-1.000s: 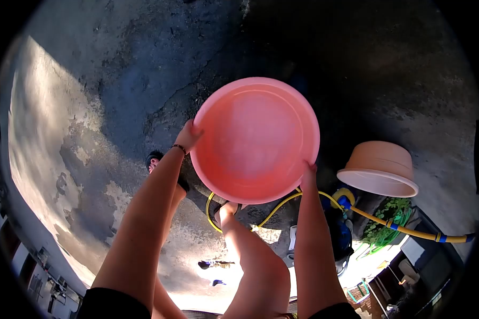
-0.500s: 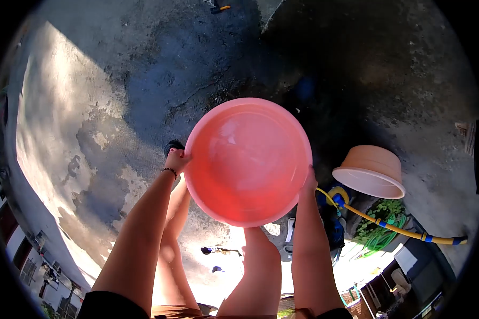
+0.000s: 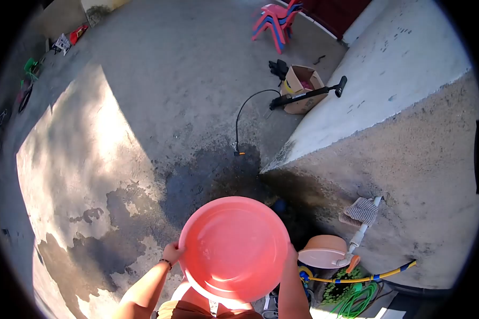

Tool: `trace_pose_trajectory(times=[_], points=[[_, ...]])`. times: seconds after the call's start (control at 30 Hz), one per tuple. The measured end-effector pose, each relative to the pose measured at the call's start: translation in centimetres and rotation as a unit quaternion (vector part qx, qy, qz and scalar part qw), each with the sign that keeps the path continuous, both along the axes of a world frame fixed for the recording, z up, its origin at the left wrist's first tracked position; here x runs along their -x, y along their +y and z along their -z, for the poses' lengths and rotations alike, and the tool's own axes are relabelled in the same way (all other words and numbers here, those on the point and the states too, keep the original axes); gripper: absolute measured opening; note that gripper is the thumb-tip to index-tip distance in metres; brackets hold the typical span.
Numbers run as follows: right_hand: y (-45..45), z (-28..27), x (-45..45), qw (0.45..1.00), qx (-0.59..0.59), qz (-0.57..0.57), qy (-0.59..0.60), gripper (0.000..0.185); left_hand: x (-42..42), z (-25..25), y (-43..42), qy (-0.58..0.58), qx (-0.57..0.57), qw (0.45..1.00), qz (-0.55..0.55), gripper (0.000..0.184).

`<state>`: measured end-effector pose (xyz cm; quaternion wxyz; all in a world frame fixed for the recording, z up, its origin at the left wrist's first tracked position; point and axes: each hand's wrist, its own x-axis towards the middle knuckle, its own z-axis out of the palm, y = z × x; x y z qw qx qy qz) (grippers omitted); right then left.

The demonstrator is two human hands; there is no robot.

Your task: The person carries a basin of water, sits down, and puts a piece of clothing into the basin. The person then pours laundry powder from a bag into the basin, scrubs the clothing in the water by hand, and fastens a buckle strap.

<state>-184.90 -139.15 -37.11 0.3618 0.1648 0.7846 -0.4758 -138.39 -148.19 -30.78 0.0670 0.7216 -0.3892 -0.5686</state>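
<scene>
A large round pink plastic basin [image 3: 233, 247] is held in front of my legs, its hollow side facing me. My left hand [image 3: 172, 252] grips the rim at the left and wears a dark beaded bracelet on the wrist. On the opposite side, my right hand [image 3: 291, 254] is closed on the rim, its fingers mostly hidden by the basin. The inside of the basin looks smooth and shiny; I cannot tell if any water is in it.
To the right, a peach tub [image 3: 324, 244] rests near a white pipe with a tap [image 3: 355, 262], a grey cloth [image 3: 361, 211], a yellow hose [image 3: 378, 278] and a green hose [image 3: 356, 303]. A black pump [image 3: 308, 95] leans by a cardboard box [image 3: 304, 80]; red chairs [image 3: 277, 24] stand behind.
My view has tilted up, bringing the wall, box, pump and chairs into sight. The basin now appears lower in the view, still held by both hands.
</scene>
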Motion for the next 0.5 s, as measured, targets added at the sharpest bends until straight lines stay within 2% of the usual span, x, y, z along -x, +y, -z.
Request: trace_pose_trajectory(times=[0.03, 0.07, 0.1, 0.17, 0.23, 0.27, 0.4, 0.43, 0.47, 0.5], points=[[-3.6, -6.5, -2.4, 0.999, -0.012, 0.022, -0.030, 0.035, -1.0, -2.1, -0.9, 0.011, 0.024, 1.000, 0.003, 0.033], [-4.6, -8.2, -3.1, 0.999, -0.003, 0.016, -0.032, 0.035, -2.3, -2.2, -1.2, 0.023, 0.036, 0.999, -0.021, 0.034], [-6.0, -8.9, -3.5, 0.999, 0.013, -0.001, -0.029, 0.035, -3.1, -4.8, -2.6, -0.008, 0.070, 0.997, 0.011, 0.035], [-8.5, -10.2, -4.0, 0.999, 0.035, -0.036, -0.017, 0.036, -4.3, -8.6, -5.2, -0.006, 0.093, 0.996, 0.000, 0.034], [-11.1, -11.2, -4.6, 0.997, 0.050, -0.067, -0.007, 0.037, -5.8, -10.0, -7.2, 0.008, 0.120, 0.992, -0.047, 0.031], [-12.7, -11.5, -5.0, 0.995, 0.057, -0.083, -0.004, 0.038, -6.3, -12.4, -8.5, 0.031, 0.129, 0.988, -0.081, 0.029], [-20.7, -12.5, -7.8, 0.986, 0.085, -0.145, -0.002, 0.040, -9.7, -12.6, -12.8, 0.034, 0.167, 0.973, -0.156, 0.030], [-23.5, -13.2, -8.7, 0.983, 0.090, -0.161, -0.006, 0.040, -10.6, -12.6, -14.1, -0.018, 0.160, 0.977, -0.141, 0.028], [-26.6, -15.6, -11.0, 0.980, 0.106, -0.169, -0.025, 0.032, -11.4, -13.2, -15.6, -0.017, 0.177, 0.972, -0.153, 0.028], [-30.1, -16.8, -12.7, 0.978, 0.091, -0.185, -0.028, 0.032, -12.2, -13.7, -17.1, -0.018, 0.193, 0.967, -0.162, 0.028]])
